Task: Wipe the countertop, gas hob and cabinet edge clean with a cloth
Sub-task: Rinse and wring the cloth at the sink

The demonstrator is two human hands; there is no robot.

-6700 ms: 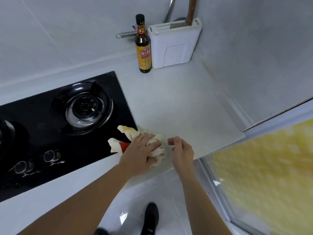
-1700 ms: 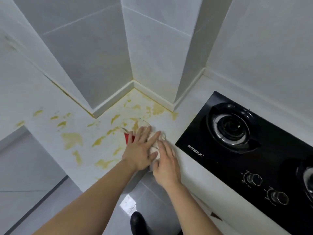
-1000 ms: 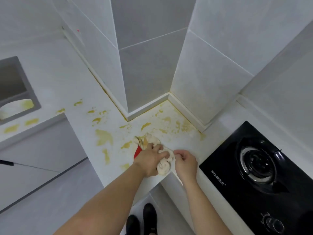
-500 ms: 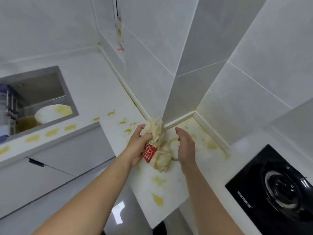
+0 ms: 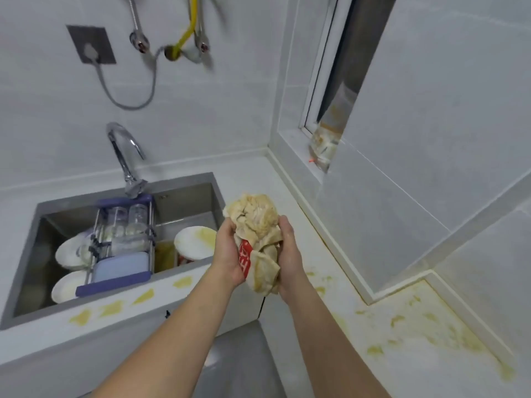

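Together, both hands [image 5: 258, 251] cup cloth [image 5: 257, 225] — bunched.

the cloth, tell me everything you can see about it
The cloth is a crumpled, off-white rag, heavily stained yellowish-brown, with a red patch bearing white marks on its lower left side. It looks like soft woven fabric, bunched into a loose ball with folds hanging below. It is held in the air, touching no surface, over the countertop corner just right of the sink. The left hand grips its left side, and the right hand cups its right side.
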